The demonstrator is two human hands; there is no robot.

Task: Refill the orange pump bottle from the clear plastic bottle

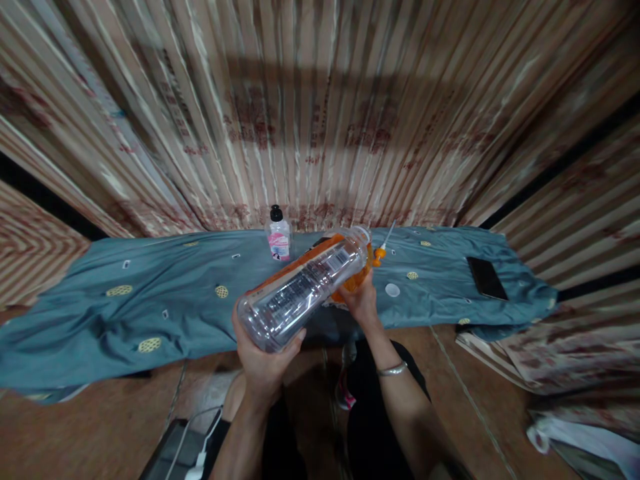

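Note:
My left hand (265, 370) is wrapped round the base of a large clear plastic bottle (305, 293) with an orange and printed label. This bottle is tilted, its neck pointing to the upper right. Whether liquid is inside, I cannot tell. My right hand (363, 303) grips an orange bottle (354, 280) under the clear bottle's neck, which hides much of it. Just beyond that hand, an orange pump head (380, 255) with a thin pale tube lies on the cloth. A round whitish cap (393, 290) rests to its right.
A clear bottle with a pink label and black cap (279, 240) stands at the back left on the blue-green cloth (195, 313). A dark phone (487, 278) lies at the right. Pleated curtains (310, 120) hang behind. A white cable (200, 453) is at lower left.

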